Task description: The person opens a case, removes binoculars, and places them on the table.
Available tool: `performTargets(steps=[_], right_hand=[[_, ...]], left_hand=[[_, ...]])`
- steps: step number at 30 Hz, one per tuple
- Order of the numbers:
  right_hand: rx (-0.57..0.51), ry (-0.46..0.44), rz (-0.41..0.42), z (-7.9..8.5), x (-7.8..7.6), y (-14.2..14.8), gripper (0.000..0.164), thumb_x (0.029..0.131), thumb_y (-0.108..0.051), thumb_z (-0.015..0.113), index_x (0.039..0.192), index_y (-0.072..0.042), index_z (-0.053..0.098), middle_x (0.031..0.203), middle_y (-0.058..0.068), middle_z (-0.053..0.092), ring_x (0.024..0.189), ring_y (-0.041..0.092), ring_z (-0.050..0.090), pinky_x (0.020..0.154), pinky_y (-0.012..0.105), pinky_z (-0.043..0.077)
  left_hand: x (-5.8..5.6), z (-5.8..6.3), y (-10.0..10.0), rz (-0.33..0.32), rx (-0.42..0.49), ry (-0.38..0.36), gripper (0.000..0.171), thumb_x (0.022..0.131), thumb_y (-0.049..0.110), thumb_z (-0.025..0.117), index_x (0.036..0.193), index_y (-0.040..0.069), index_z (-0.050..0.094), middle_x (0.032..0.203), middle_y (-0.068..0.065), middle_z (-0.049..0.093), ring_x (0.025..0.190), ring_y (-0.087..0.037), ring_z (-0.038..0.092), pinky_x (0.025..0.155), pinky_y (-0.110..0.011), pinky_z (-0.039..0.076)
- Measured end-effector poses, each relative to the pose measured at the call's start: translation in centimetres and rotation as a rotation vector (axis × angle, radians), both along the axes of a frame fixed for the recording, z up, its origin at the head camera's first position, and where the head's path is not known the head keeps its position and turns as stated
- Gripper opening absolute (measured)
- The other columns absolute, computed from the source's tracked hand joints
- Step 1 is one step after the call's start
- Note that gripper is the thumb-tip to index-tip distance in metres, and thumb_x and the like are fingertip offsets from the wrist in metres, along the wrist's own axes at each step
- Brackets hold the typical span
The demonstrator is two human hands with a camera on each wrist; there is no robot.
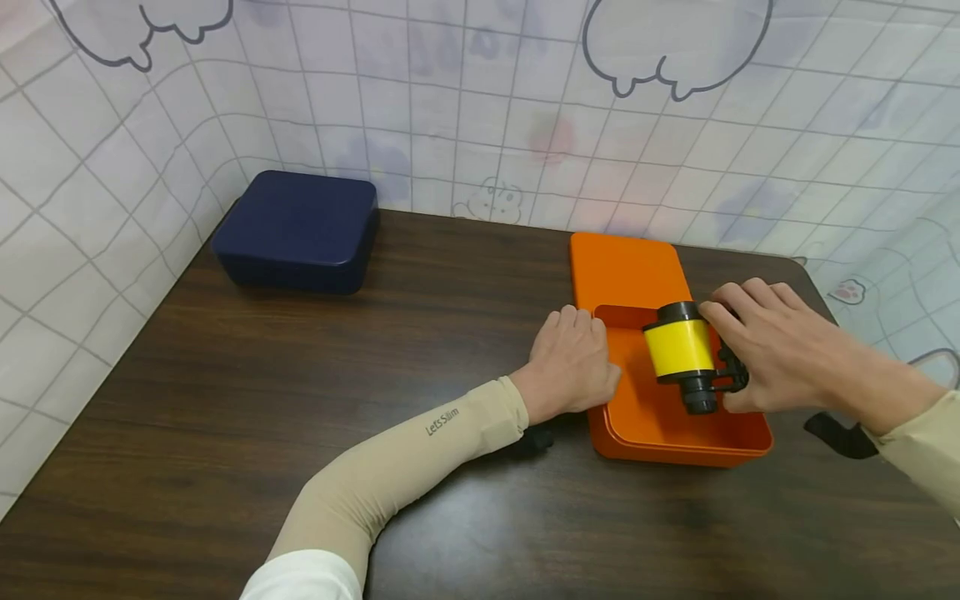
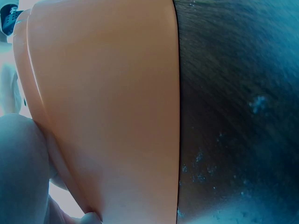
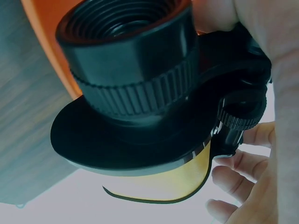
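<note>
My right hand [image 1: 780, 346] holds a pair of yellow and black binoculars [image 1: 681, 350] over the right part of an orange box [image 1: 682, 457]. One barrel faces the head camera; the far side of the binoculars is hidden by the hand. The right wrist view shows a ribbed black eyepiece [image 3: 140, 79] close up, with fingers [image 3: 233, 184] beside the central bridge. At the box's left wall, my left hand [image 1: 573, 362] grips the rim with curled fingers. In the left wrist view the orange wall [image 2: 107, 102] fills much of the frame, with the thumb and fingers at its rim.
An orange lid [image 1: 626, 268] lies behind the box. Far left on the dark wooden table [image 1: 225, 400] stands a closed navy box [image 1: 300, 225]. A small black item [image 1: 534, 442] shows below the left wrist. A white grid-patterned cloth [image 1: 465, 117] hangs around the table.
</note>
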State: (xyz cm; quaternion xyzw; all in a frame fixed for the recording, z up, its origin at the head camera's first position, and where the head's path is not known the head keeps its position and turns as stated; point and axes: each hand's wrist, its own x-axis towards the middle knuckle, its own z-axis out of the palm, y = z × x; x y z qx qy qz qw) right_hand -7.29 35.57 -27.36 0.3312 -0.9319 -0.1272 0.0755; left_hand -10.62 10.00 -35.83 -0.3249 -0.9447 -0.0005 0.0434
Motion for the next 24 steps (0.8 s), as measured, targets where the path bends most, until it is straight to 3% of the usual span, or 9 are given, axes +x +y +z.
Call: performTargets(steps=[15, 24], right_hand=[[-0.032, 0.032, -0.022, 0.5, 0.5, 2.4, 0.101, 0.049, -0.053, 0.093, 0.127, -0.001, 0.055, 0.120, 0.017, 0.057, 0.102, 0.036, 0.047, 0.082, 0.049, 0.040], [0.005, 0.017, -0.111, 1.3, 0.9, 3.7, 0.110, 0.048, -0.056, 0.096, 0.132, 0.000, 0.052, 0.126, 0.021, 0.055, 0.111, 0.041, 0.047, 0.088, 0.058, 0.043]], left_hand=[[-0.2, -0.1, 0.1, -0.011, 0.024, 0.012, 0.035, 0.101, 0.041, 0.039, 0.081, 0.015, 0.049, 0.079, 0.000, 0.043, 0.074, -0.019, 0.041, 0.064, -0.027, 0.025], [0.0, -0.1, 0.0, -0.012, 0.040, 0.031, 0.032, 0.100, 0.037, 0.040, 0.077, 0.016, 0.046, 0.076, 0.001, 0.040, 0.072, -0.018, 0.041, 0.062, -0.026, 0.024]])
